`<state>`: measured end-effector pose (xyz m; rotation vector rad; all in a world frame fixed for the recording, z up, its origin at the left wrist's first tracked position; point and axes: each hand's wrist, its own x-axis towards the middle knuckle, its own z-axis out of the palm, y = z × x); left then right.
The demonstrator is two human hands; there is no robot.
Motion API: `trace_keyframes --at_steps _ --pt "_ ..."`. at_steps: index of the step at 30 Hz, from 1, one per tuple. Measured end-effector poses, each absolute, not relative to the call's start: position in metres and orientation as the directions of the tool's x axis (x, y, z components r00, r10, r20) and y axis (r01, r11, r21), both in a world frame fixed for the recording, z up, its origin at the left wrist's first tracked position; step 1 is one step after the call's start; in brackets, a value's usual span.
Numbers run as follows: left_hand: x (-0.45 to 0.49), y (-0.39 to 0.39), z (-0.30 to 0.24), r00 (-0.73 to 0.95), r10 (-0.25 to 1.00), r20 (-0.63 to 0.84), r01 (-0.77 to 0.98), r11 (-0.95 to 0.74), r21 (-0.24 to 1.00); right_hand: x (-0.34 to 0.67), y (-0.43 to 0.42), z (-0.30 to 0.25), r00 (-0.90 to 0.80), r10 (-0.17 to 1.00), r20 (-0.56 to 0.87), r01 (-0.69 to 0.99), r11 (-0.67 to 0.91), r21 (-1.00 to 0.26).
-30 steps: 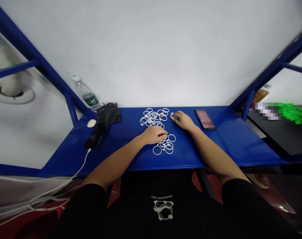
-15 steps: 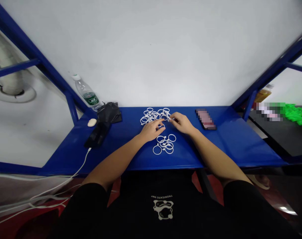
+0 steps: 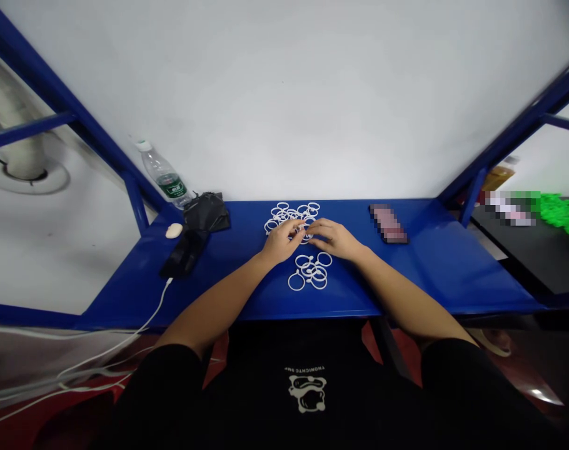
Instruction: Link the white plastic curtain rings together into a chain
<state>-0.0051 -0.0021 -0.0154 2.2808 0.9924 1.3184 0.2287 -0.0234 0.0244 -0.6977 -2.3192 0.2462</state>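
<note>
Over the blue shelf, my left hand and my right hand meet with their fingertips close together. Both are closed on a thin white plastic ring, partly covered by the fingers. Just behind them lies a loose pile of white rings, its near side hidden by my left hand. Nearer to me is a smaller group of several white rings, some overlapping, each with a small knob.
On the left stand a clear bottle with a green label, a crumpled black bag, a cream-coloured piece and a black device with a white cable. A phone lies to the right. Blue frame bars flank the shelf.
My right hand has shifted left and slightly nearer to me, bringing a ring to my left hand. The left fingers, stretched out before, have curled in. The near group of rings is unmoved.
</note>
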Motion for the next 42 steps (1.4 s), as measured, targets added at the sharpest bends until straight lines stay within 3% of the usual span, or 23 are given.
trace_keyframes --at_steps 7,14,18,22,30,37,42 --pt "-0.005 -0.002 -0.014 0.305 0.700 0.645 0.426 -0.706 0.565 0.235 -0.018 0.022 -0.440 0.630 0.640 0.518 0.760 -0.392" --pt "-0.004 -0.002 -0.015 0.279 0.681 0.677 0.429 -0.719 0.546 0.245 -0.008 0.015 -0.462 0.685 0.563 0.560 0.718 -0.414" --pt "-0.004 -0.004 -0.011 0.372 0.633 0.679 0.409 -0.768 0.493 0.244 -0.006 0.008 -0.416 0.735 0.535 0.526 0.675 -0.518" --pt "-0.003 -0.006 -0.007 0.484 0.507 0.714 0.330 -0.861 0.388 0.242 -0.007 0.006 -0.385 0.764 0.518 0.500 0.644 -0.579" --pt "-0.001 -0.013 -0.004 0.491 0.405 0.772 0.255 -0.913 0.317 0.259 0.005 0.008 -0.301 0.766 0.568 0.624 0.608 -0.490" --pt "-0.002 -0.003 -0.014 0.358 0.479 0.801 0.336 -0.867 0.368 0.265 0.009 0.008 -0.311 0.721 0.619 0.629 0.644 -0.434" --pt "-0.003 -0.001 -0.012 0.380 0.471 0.796 0.303 -0.877 0.374 0.259 0.003 0.009 -0.360 0.706 0.610 0.630 0.666 -0.399"
